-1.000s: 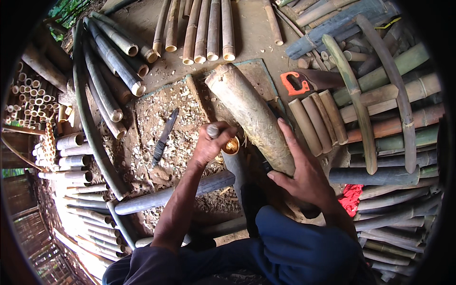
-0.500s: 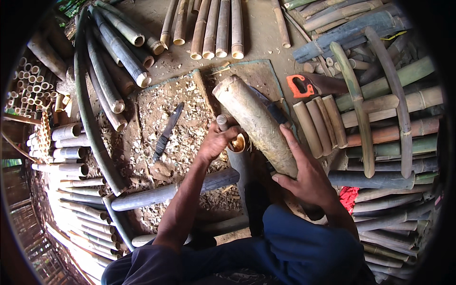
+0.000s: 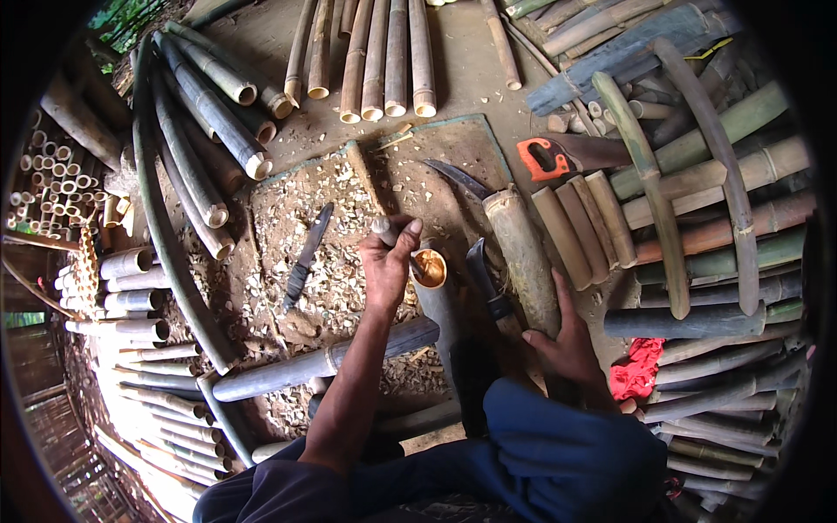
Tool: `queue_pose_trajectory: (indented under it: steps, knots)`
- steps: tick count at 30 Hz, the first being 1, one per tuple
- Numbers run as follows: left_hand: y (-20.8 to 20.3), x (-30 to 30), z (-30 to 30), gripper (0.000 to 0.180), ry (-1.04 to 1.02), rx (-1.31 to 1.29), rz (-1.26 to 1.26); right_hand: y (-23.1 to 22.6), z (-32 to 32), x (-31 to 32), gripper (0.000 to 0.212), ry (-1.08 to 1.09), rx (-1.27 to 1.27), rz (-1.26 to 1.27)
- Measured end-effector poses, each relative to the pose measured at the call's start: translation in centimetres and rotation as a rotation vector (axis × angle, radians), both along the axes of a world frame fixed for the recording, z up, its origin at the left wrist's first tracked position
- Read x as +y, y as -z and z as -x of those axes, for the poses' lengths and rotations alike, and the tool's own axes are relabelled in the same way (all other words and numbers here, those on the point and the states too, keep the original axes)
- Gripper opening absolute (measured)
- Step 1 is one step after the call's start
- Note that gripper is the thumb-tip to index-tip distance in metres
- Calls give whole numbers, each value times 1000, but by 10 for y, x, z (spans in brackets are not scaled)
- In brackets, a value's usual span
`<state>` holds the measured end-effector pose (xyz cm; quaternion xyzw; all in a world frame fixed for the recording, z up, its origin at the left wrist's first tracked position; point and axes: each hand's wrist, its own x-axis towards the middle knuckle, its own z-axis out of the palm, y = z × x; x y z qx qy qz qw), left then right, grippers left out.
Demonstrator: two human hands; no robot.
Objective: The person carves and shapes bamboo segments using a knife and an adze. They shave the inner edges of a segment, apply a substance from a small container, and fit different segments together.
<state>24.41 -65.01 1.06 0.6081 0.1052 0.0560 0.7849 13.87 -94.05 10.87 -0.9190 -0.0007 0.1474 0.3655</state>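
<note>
My left hand [image 3: 390, 261] is closed round a short rod-like tool [image 3: 381, 228] with a blunt grey end on top; its lower end points into the open mouth of an upright bamboo tube [image 3: 440, 301]. Orange-brown shows inside that mouth. The tube stands between my legs. On the right, my right hand [image 3: 571, 349] grips the near part of a thick, pale, fibrous bamboo length [image 3: 523, 248], its fingers partly hidden behind it. This length slants away from me, apart from the tube. Between the two lies a hooked knife [image 3: 490, 283] with a dark handle.
A dark-handled knife [image 3: 308, 257] lies on chips to the left. A curved blade [image 3: 458, 179] and an orange-handled saw [image 3: 558, 157] are farther off. A bamboo pole [image 3: 349, 353] crosses before me. Bamboo stacks [image 3: 732, 375] line both sides; a red cloth [image 3: 636, 370] lies right.
My right hand has swung the thick bamboo length rightward and down, away from the tool. The tube's mouth and the hooked knife are now uncovered. My left hand keeps its hold.
</note>
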Motion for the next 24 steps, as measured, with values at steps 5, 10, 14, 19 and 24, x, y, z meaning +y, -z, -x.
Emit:
queue_pose_trajectory:
  steps: [5, 10, 14, 19, 24]
  knots:
    - [0, 0, 14, 21, 49, 50, 248, -11, -3, 2, 107, -30, 12, -13]
    - [8, -15, 25, 33, -37, 64, 250, -24, -25, 18, 105, -113, 20, -43]
    - [15, -25, 34, 33, -151, 48, 269, -35, -42, 31, 104, -215, -66, -64]
    - [14, -33, 34, 29, -159, 22, 215, -64, -64, 50, 103, -349, -146, -23]
    - [36, -41, 47, 25, -127, -36, 63, -59, -62, 65, 104, -517, -197, 50]
